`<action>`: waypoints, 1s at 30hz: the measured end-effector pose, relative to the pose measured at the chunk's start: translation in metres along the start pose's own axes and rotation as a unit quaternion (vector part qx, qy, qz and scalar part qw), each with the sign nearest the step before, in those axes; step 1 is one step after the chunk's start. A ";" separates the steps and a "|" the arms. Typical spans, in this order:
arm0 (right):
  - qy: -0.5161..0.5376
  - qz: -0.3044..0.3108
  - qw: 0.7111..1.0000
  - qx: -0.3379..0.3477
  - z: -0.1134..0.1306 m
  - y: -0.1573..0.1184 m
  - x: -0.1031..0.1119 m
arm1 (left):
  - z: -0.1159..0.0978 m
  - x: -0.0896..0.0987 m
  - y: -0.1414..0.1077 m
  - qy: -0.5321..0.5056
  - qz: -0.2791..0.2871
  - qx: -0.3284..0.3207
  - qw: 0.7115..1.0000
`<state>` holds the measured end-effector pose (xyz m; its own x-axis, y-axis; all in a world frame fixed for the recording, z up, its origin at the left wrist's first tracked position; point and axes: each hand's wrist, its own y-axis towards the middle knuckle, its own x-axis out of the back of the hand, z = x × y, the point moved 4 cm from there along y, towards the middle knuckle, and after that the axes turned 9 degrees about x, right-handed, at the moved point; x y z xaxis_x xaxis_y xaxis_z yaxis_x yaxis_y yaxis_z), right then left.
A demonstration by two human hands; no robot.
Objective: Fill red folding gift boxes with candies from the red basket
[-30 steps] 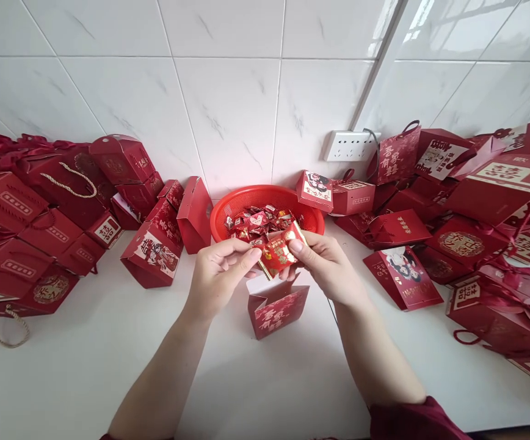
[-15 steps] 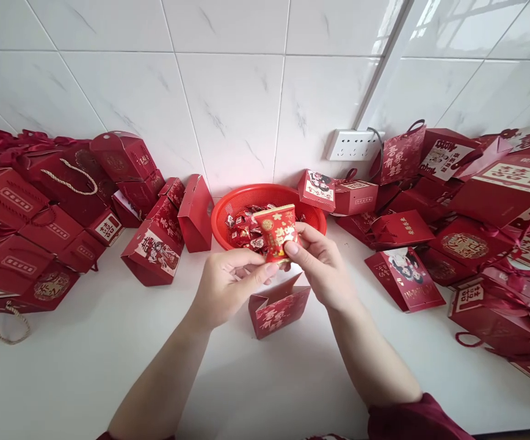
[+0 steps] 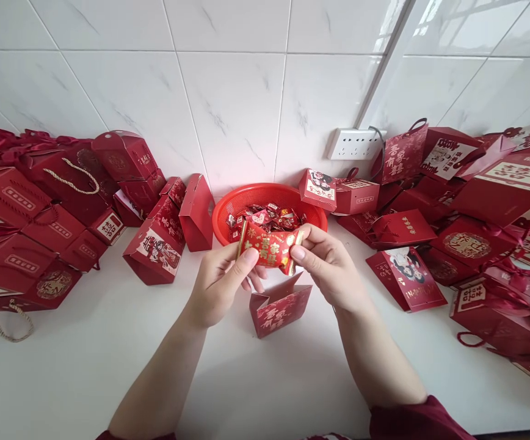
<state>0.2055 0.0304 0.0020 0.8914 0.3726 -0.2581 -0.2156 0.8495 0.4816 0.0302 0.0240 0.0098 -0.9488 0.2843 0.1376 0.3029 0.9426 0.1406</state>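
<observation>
Between both hands I hold a red and gold wrapped candy (image 3: 269, 245), level and with its printed side toward me. My left hand (image 3: 221, 280) is closed, pinching the candy's left end with the thumb on top. At the other end, the thumb and fingers of my right hand (image 3: 331, 263) pinch the gold-edged wrapper. Just below the candy, a small red box (image 3: 279, 311) with pale lettering stands on the white table with its top open. Behind my hands, a red plastic basket (image 3: 228, 205) holds several wrapped candies (image 3: 272, 214).
Red gift boxes (image 3: 58, 226) with rope handles are piled on the left. Several closed boxes (image 3: 157, 244) stand nearer the basket. Another heap of red boxes (image 3: 461, 244) fills the right side. A white power strip (image 3: 355, 145) sits against the tiled wall (image 3: 232, 110).
The candy has turned from upright to lying level across both hands. My left hand has taken its left end, and my right hand has shifted to its right end.
</observation>
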 end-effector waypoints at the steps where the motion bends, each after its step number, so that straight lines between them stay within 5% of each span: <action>1: -0.009 0.006 1.000 0.007 0.001 0.000 -0.001 | 0.000 0.000 0.000 0.000 -0.002 0.001 1.000; 10: -0.059 0.003 0.997 0.044 0.006 -0.003 0.001 | 0.001 0.001 0.003 0.009 0.006 0.003 1.000; 30: 0.066 0.055 0.995 -0.044 0.000 -0.001 -0.007 | 0.004 -0.004 0.008 -0.252 0.022 0.121 0.960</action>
<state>0.1992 0.0269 0.0031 0.8012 0.5066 -0.3185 -0.3487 0.8277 0.4396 0.0361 0.0309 0.0059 -0.8771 0.3167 -0.3612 0.3721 0.9234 -0.0940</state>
